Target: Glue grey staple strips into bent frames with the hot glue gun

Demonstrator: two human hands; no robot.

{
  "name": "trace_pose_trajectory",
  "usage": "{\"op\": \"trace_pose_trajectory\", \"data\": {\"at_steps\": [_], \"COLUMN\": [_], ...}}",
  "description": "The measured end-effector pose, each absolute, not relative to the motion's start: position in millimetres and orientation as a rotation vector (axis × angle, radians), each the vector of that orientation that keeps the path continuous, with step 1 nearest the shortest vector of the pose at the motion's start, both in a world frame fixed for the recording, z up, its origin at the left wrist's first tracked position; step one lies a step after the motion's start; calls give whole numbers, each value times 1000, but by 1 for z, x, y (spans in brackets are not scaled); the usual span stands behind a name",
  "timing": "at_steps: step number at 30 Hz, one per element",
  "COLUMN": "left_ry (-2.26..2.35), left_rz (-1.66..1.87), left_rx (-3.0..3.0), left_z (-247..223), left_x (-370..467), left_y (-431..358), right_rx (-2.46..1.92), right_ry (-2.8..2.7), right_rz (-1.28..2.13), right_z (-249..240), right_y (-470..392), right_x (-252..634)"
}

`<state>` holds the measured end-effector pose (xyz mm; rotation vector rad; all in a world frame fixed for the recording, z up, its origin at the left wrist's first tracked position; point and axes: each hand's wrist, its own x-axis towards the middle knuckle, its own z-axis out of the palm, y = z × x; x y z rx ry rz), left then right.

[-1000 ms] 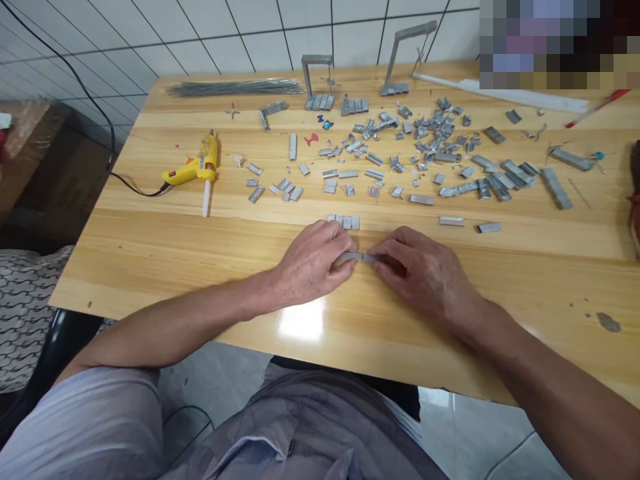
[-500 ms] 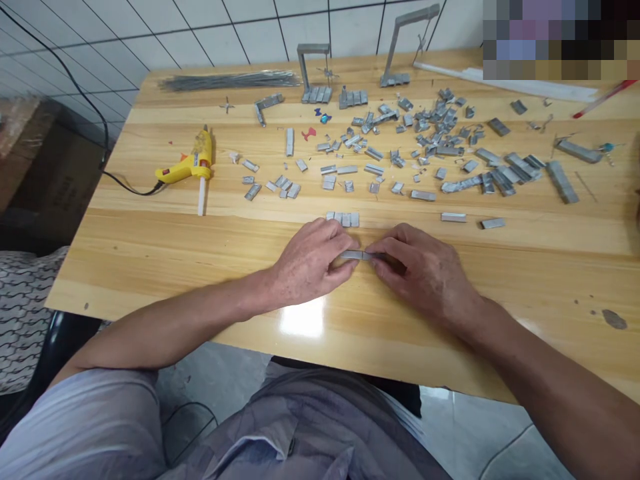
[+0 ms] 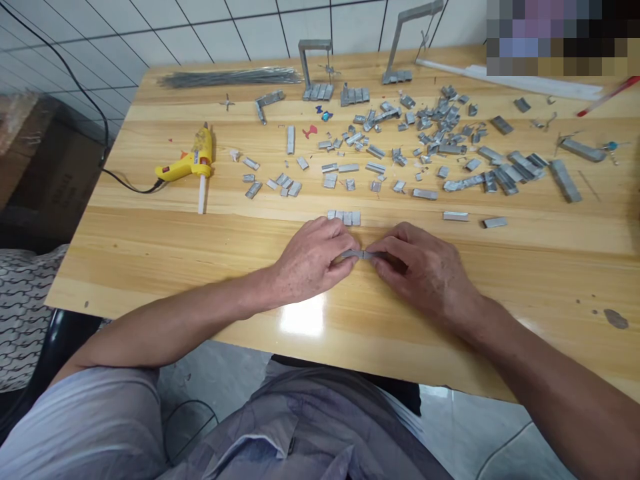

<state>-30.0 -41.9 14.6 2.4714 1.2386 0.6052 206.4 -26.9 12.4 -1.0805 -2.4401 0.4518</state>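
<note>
Near the middle of the wooden table [image 3: 200, 253], my left hand [image 3: 320, 257] pinches one end of a thin grey metal strip [image 3: 354, 254]. The other end is between the thumb and fingers of my right hand [image 3: 417, 263]. The fingertips of both hands are nearly touching, with a short stretch of strip and a small seam showing between them. Just beyond my left fingers lies a row of joined grey staple pieces [image 3: 349, 218], partly covered by that hand. Two short grey bars [image 3: 455, 217] [image 3: 495, 223] rest beyond my right hand.
A yellow glue gun [image 3: 193, 160] lies at the left. Many grey staple pieces [image 3: 443, 120] are scattered behind my hands. Two upright grey frames [image 3: 316, 45] [image 3: 397, 41] and a bundle of thin wires [image 3: 230, 77] are near the tiled wall.
Both hands keep their pinch on the strip, and my left fingers have shifted slightly toward the right hand. The strip's visible left part now looks more tilted or bent.
</note>
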Motion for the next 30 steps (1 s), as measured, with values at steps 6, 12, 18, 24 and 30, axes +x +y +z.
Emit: {"op": "trace_pose_trajectory", "data": {"at_steps": [6, 12, 18, 24, 30], "left_ry": [1226, 1231, 1215, 1180, 1191], "left_rz": [598, 591, 630, 675, 689], "left_rx": [2470, 2481, 2508, 2517, 2511], "left_z": [16, 15, 14, 14, 12], "left_x": [-30, -31, -31, -31, -31], "left_y": [-42, -42, -42, -42, -42], "right_rx": [-1063, -1085, -1071, -1073, -1052], "right_ry": [-2439, -2446, -2436, -2434, -2427], "right_rz": [447, 455, 435, 436, 418], "right_z": [13, 13, 13, 13, 11], "right_y": [-26, -26, -27, -27, -26], "right_x": [206, 206, 206, 206, 205]}}
